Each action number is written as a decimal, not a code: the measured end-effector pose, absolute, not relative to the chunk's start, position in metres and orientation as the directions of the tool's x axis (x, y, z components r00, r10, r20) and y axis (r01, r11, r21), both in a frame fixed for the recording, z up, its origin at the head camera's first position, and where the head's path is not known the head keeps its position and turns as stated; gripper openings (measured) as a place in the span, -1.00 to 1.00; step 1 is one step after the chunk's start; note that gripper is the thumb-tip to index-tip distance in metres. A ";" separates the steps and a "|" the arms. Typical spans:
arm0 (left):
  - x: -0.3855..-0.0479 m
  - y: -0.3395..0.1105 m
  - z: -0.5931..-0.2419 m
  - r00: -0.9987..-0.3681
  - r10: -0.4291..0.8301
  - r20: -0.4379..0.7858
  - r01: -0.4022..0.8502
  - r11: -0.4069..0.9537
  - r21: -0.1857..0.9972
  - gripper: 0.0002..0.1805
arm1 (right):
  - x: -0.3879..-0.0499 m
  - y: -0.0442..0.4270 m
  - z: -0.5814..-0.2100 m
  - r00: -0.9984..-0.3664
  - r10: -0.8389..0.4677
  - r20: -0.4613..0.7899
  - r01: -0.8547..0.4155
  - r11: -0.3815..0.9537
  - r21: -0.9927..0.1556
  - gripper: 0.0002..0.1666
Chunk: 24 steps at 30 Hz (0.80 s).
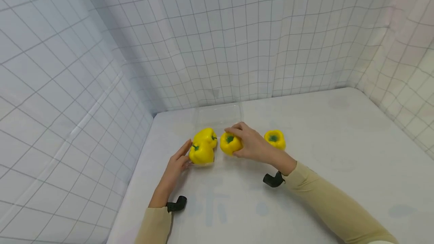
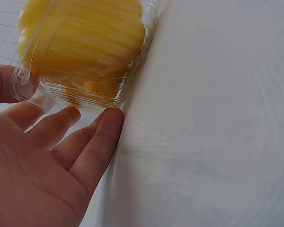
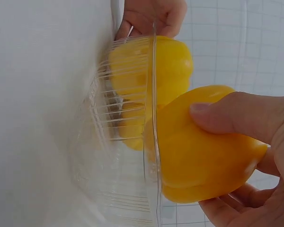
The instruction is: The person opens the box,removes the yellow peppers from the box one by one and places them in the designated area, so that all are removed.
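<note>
My right hand grips a yellow bell pepper, thumb on one side and fingers on the other. In the right wrist view this pepper is at the rim of a clear plastic clamshell container. Two more yellow peppers, one in front and one behind, sit in the container's left part. My left hand is at the container's left end, fingers extended. Seen from the left wrist, its fingertips touch the ribbed clear wall.
Another yellow pepper rests on the white tabletop, right of my right hand. The container's clear lid lies folded back toward the rear. Grid-patterned white curtains enclose the back and sides.
</note>
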State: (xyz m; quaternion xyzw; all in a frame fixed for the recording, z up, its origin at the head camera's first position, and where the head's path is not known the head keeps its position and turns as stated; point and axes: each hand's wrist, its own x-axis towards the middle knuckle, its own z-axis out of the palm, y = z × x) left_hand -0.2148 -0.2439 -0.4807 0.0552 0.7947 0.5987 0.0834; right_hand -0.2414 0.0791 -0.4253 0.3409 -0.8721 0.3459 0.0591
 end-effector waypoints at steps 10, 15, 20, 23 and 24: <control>-0.216 -0.245 -0.483 -0.978 0.196 -0.074 -0.020 0.266 0.964 -0.35 | -0.232 0.083 -0.423 -0.759 -0.546 0.356 -0.643 0.537 -0.546 -0.08; -0.215 -0.239 -0.490 -0.979 0.189 -0.075 -0.023 0.262 0.965 -0.36 | -0.222 0.094 -0.424 -0.760 -0.535 0.369 -0.641 0.527 -0.559 -0.09; -0.214 -0.238 -0.491 -0.976 0.205 -0.079 -0.023 0.264 0.964 -0.35 | -0.215 0.101 -0.424 -0.747 -0.533 0.398 -0.659 0.515 -0.548 -0.10; -0.214 -0.242 -0.487 -0.981 0.186 -0.061 -0.010 0.263 0.965 -0.35 | -0.216 0.098 -0.423 -0.726 -0.539 0.426 -0.684 0.504 -0.527 -0.11; -0.214 -0.244 -0.487 -0.982 0.179 -0.063 -0.013 0.263 0.965 -0.36 | -0.216 0.097 -0.422 -0.721 -0.546 0.428 -0.690 0.502 -0.521 -0.12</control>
